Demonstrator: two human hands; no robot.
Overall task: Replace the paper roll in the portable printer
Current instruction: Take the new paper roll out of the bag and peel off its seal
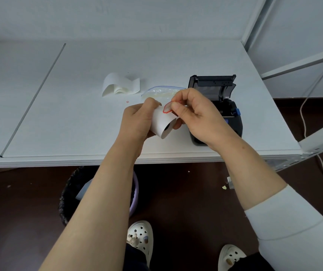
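Note:
My left hand (138,119) grips a fresh white paper roll (162,122), held above the table with its dark core facing me. My right hand (193,112) pinches a clear sticker with a red border (168,108) at the roll's loose end, partly lifted off the paper. The black portable printer (233,122) sits on the table just right of my hands, its lid (213,85) standing open; my right hand hides much of its body. A loose curl of used white paper (120,85) lies farther back on the table.
A clear zip bag (160,91) lies behind my hands. The white table (68,114) has a metal strip (33,100) across its left part. A lined bin (74,192) stands under the table edge. A white rack frame (293,63) and a cable (303,114) are at the right.

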